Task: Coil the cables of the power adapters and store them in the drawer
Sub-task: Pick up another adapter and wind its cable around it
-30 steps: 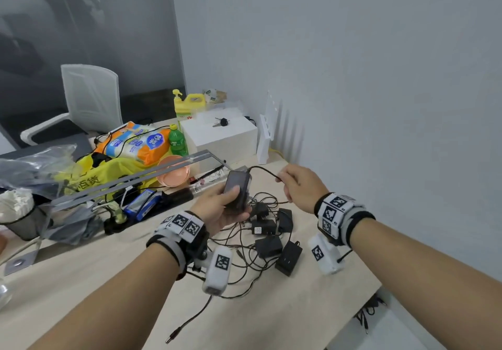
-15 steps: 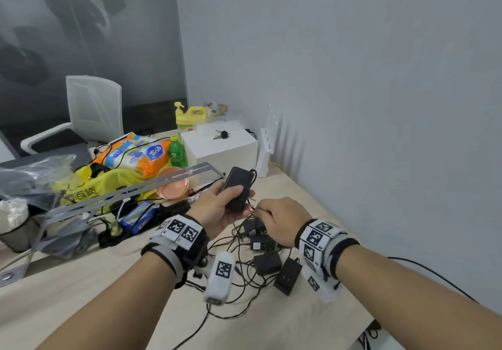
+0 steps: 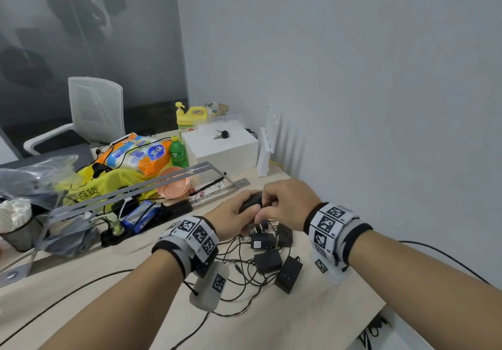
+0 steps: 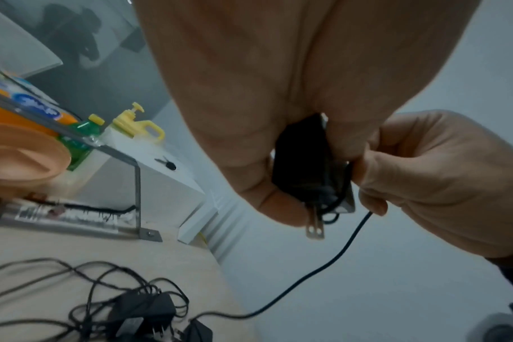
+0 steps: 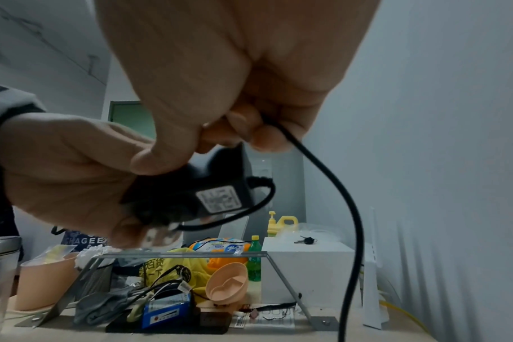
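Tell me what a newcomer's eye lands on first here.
Both hands meet mid-frame: the left hand grips a black power adapter while the right hand pinches its cable. Below them, a tangle of more adapters lies on the desk. Bright yellow and orange clutter sits behind at left.

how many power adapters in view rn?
5 clear. Held adapter in left hand; four on the table: labelled adapter, right adapter beside it, middle adapter, nearest adapter. Another may hide under the hands.

The yellow bag (image 3: 108,186) near the desk's far left edge reads "百货"; a dark sign (image 5: 84,240) behind shows "CHAGEE". The adapter label (image 5: 218,199) is unreadable.
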{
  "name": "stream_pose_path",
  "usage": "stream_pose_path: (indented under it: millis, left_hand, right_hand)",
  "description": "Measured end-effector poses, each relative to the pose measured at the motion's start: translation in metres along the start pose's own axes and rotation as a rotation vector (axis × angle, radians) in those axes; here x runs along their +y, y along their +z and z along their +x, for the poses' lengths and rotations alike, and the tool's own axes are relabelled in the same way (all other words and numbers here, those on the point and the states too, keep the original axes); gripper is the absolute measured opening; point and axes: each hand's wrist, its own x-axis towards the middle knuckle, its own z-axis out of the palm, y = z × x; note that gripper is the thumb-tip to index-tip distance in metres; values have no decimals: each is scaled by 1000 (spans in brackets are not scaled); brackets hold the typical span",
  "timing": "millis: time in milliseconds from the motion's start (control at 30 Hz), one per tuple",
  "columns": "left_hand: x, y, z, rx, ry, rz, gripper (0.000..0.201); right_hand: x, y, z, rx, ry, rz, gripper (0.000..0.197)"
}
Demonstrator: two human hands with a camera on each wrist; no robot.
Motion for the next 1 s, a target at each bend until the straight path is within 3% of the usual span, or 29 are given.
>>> stream_pose_path:
  millis: [133, 200, 300, 367, 500, 600, 700, 800, 900, 1000]
  left_hand:
    - [0, -1, -4, -64, -44, -166, 56]
    - [1, -5, -4, -116, -47, -25, 60]
    - [6, -7, -5, -162, -51, 212, 44]
    - [9, -7, -6, -188, -44, 311, 43]
    - [7, -9, -9, -190, -82, 311, 49]
    - [6, -10, -14, -180, -83, 65, 51]
    - [7, -12, -14, -60, -100, -522, 54]
    - [11, -9, -9, 193, -104, -764, 46]
    - [2, -6, -6, 391, -177, -510, 41]
    - [-6, -7, -8, 402, -215, 35, 40]
  right_hand:
    - [4, -7, 1, 39, -4, 177, 26]
    - [6, -8, 3, 12, 3, 284, 25]
    - [4, -9, 6, -42, 9, 333, 29]
    - [5, -9, 8, -52, 27, 350, 29]
    - [11, -9, 11, -15, 80, 475, 21]
    - [15, -9, 12, 1, 189, 652, 16]
    - [21, 7, 9, -3, 360, 856, 19]
    - [20, 30, 0, -47, 397, 682, 27]
    - [7, 35, -7, -96, 255, 339, 35]
    - [-8, 24, -7, -128, 166, 109, 36]
